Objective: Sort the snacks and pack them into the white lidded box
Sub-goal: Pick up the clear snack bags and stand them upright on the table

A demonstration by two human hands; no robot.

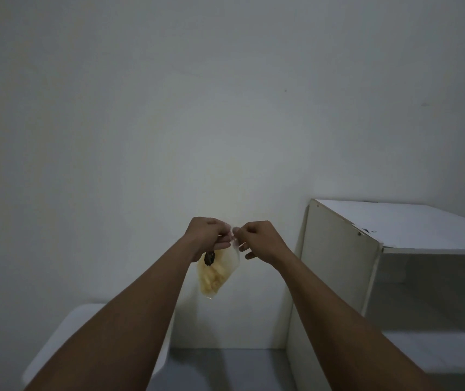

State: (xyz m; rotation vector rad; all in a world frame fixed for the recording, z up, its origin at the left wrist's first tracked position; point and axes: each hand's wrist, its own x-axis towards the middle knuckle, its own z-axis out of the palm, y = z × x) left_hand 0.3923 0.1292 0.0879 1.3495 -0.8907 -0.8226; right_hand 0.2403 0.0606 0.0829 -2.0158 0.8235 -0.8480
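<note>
A small clear plastic bag (216, 273) of pale yellow snacks with one dark piece near its top hangs in the air before a white wall. My left hand (207, 235) pinches the bag's top edge on the left. My right hand (256, 239) pinches the same edge on the right, fingers curled. Both arms reach forward at chest height. Under my left forearm, at the lower left, lies a white rounded box or lid (84, 320), partly hidden.
A white shelf unit (341, 258) stands on the right with open compartments and a flat top. A grey floor strip (225, 368) lies below, between the white box and the shelf. The wall behind is bare.
</note>
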